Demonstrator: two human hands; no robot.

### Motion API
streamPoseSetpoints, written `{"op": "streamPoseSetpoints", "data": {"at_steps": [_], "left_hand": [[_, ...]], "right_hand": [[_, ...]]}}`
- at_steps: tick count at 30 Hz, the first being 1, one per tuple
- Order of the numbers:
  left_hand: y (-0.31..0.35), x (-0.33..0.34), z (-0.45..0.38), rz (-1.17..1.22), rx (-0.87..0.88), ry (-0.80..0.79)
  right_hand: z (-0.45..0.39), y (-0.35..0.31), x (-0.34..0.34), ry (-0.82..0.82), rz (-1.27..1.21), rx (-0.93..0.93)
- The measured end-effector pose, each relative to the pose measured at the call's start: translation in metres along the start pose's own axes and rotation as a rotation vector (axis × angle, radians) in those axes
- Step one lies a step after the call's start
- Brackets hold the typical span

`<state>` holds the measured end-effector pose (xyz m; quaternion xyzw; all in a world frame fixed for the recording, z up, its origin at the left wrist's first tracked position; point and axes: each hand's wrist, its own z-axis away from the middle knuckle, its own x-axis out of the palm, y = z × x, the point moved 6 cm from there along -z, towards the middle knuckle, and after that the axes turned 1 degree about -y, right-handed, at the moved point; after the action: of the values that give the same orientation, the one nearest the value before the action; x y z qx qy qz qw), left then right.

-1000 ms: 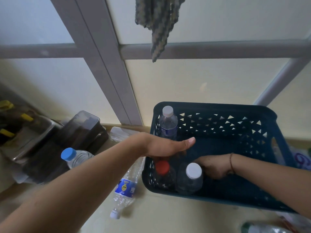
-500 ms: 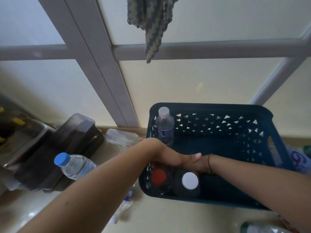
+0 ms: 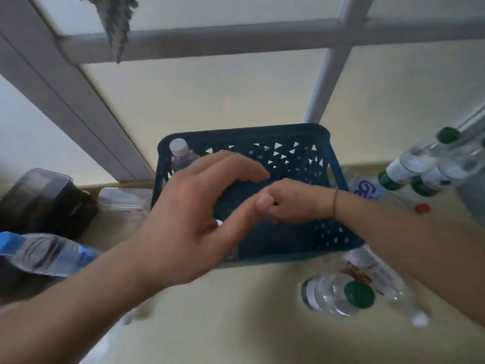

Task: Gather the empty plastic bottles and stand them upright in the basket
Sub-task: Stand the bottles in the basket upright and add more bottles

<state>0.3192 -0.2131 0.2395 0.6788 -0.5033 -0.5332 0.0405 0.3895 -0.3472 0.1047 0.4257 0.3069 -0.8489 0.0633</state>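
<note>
A dark blue perforated basket (image 3: 332,164) sits on the pale floor against a wall. A clear bottle with a white cap (image 3: 179,151) stands upright in its far left corner. My left hand (image 3: 194,222) hovers over the basket's near left part, fingers spread and holding nothing. It hides the bottles beneath it, apart from a sliver of white cap. My right hand (image 3: 296,200) reaches into the basket's middle with fingers curled downward; what lies under them is hidden. Outside the basket lie a blue-capped bottle (image 3: 44,253), a green-capped bottle (image 3: 336,295) and a labelled bottle (image 3: 378,274).
Several green-capped bottles (image 3: 420,164) cluster at the right by the wall, with a loose red cap (image 3: 421,208) near them. Dark plastic containers (image 3: 47,200) stand at the left. A cloth (image 3: 115,19) hangs from the window frame above.
The view has swung right, bringing the green-capped bottles into sight. My left hand has lifted off the basket's left rim and spread open over it. My right hand has risen a little.
</note>
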Motion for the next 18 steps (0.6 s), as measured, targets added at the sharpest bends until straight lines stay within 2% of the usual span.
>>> {"op": "streamPoseSetpoints", "data": {"at_steps": [3, 5, 7, 9, 12, 15, 18], "left_hand": [[0.05, 0.049, 0.032, 0.011, 0.243, -0.046], [0.062, 0.087, 0.054, 0.058, 0.282, -0.083], [0.058, 0.126, 0.075, 0.177, 0.187, -0.119], [0.042, 0.165, 0.092, 0.238, -0.008, -0.141], [0.02, 0.213, 0.101, 0.245, -0.243, -0.192], [0.007, 0.238, 0.094, 0.26, -0.327, -0.207], [-0.005, 0.245, 0.085, 0.208, -0.381, -0.253]], "right_hand": [[0.081, 0.006, -0.028, 0.244, -0.158, -0.027], [0.137, 0.017, -0.028, 0.436, -0.29, -0.021], [0.185, 0.027, -0.017, 0.684, -0.387, -0.037], [0.215, 0.035, 0.006, 0.834, -0.443, -0.029], [0.22, 0.038, 0.056, 0.754, -0.422, 0.02], [0.203, 0.033, 0.087, 0.639, -0.28, 0.012], [0.19, 0.038, 0.094, 0.622, -0.303, 0.039]]}}
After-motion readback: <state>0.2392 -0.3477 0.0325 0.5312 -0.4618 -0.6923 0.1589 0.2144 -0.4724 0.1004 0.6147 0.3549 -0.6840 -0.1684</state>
